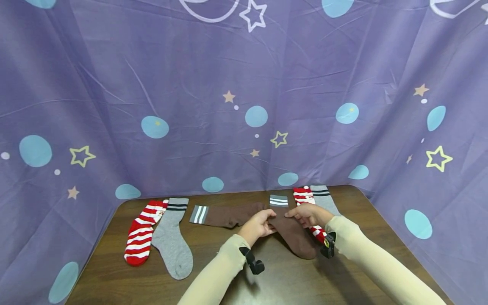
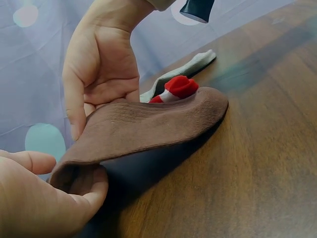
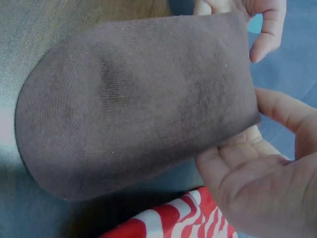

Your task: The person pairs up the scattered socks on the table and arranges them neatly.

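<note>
A brown sock [image 1: 295, 239] is held by its two side edges between my hands, its toe end pointing toward the near right. Its grey cuff with white stripes [image 1: 278, 201] shows beyond the fingers. My left hand [image 1: 259, 224] pinches the left edge, thumb above and fingers underneath. On the opposite edge, my right hand [image 1: 309, 214] pinches the fabric, its other fingers under the sock in the right wrist view. The raised end near the hands stands off the table in the left wrist view. Another brown sock [image 1: 225, 215] lies sideways to the left, its toe near my left hand.
At the left of the wooden table [image 1: 114, 271] lie a red-and-white striped sock [image 1: 139, 237] and a grey sock [image 1: 173, 245]. A similar striped sock [image 1: 303, 195] and grey sock [image 1: 324, 197] lie at the right, partly under my right arm. A purple curtain [image 1: 198, 148] hangs behind.
</note>
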Tool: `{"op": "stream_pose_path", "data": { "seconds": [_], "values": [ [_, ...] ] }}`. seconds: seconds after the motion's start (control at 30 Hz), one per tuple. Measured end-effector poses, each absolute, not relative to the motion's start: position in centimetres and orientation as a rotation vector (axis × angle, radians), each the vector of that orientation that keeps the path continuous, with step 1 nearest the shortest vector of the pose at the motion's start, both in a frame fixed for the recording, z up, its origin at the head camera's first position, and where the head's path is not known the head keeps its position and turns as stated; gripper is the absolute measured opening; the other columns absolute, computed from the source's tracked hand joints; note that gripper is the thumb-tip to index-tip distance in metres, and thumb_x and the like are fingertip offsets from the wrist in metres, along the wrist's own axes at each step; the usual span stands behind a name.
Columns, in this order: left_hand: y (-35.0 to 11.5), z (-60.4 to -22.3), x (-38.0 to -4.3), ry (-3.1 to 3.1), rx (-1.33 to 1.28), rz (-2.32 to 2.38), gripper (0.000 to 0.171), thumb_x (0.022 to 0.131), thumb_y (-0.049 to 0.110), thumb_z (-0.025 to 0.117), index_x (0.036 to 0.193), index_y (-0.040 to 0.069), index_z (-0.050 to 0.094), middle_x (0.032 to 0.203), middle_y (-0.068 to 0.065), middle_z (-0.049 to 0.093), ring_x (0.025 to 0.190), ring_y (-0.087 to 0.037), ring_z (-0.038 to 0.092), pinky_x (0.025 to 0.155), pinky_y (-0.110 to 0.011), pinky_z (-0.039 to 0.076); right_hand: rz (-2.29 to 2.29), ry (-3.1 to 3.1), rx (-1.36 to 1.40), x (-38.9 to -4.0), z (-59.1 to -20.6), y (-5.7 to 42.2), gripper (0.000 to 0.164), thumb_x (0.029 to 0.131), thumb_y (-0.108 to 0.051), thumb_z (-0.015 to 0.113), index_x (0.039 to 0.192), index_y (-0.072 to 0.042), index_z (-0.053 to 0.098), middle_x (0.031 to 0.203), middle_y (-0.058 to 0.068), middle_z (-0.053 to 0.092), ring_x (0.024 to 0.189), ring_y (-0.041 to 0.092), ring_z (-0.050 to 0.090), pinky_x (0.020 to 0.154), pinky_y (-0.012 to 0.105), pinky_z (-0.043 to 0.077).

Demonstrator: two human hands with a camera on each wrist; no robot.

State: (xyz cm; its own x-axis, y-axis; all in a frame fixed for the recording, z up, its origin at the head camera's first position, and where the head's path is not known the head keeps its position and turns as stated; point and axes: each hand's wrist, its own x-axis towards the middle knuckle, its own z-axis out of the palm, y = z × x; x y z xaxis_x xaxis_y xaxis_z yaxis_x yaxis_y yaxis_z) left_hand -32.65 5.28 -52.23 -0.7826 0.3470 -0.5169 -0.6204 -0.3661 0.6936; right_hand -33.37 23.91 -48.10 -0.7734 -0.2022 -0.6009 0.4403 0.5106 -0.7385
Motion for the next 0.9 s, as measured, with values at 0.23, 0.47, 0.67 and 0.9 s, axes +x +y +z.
{"op": "stream_pose_path", "data": {
  "seconds": [0.23, 0.47, 0.67, 0.9],
  "values": [
    [5.1, -52.1, -33.0, 1.295, -0.364, 2.134, 0.009, 0.094, 0.005, 0.056, 0.1, 0.002, 0.061, 0.089, -0.002, 0.067, 0.088, -0.016, 0.064, 0.112, -0.042, 0.045, -1.254, 2.087, 0.12, -33.2, -48.1, 23.9, 0.066, 0.096, -0.024, 0.063, 0.143, 0.016, 0.04, 0.155, 0.041, 0.029, 0.143, 0.061, 0.029, 0.117, 0.063, 0.034],
    [4.9, -51.9, -33.5, 1.317, -0.361, 2.093, 0.006, 0.096, 0.003, 0.056, 0.094, 0.002, 0.062, 0.084, -0.003, 0.067, 0.083, -0.016, 0.065, 0.113, -0.04, 0.047, -1.228, 2.142, 0.091, -32.7, -48.7, 23.8, 0.023, 0.086, -0.019, 0.077, 0.082, -0.008, 0.056, 0.118, 0.017, 0.064, 0.12, 0.041, 0.06, 0.104, 0.053, 0.05],
    [4.5, -51.6, -33.7, 1.361, -0.281, 2.063, 0.012, 0.093, 0.001, 0.052, 0.085, 0.007, 0.058, 0.078, 0.0, 0.065, 0.077, -0.013, 0.064, 0.105, -0.037, 0.049, -1.235, 2.124, 0.066, -32.6, -49.0, 24.0, 0.041, 0.083, -0.014, 0.078, 0.063, -0.019, 0.043, 0.07, -0.004, 0.051, 0.075, 0.015, 0.053, 0.076, 0.034, 0.049],
    [3.9, -51.1, -34.4, 1.383, -0.236, 2.071, 0.015, 0.091, 0.0, 0.053, 0.08, 0.009, 0.055, 0.078, 0.0, 0.061, 0.074, -0.013, 0.06, 0.08, -0.028, 0.051, -1.257, 2.098, 0.046, -32.9, -48.6, 24.5, 0.043, 0.085, -0.014, 0.076, 0.061, -0.021, 0.042, 0.062, -0.006, 0.047, 0.064, 0.011, 0.043, 0.066, 0.029, 0.043]
  ]
}}
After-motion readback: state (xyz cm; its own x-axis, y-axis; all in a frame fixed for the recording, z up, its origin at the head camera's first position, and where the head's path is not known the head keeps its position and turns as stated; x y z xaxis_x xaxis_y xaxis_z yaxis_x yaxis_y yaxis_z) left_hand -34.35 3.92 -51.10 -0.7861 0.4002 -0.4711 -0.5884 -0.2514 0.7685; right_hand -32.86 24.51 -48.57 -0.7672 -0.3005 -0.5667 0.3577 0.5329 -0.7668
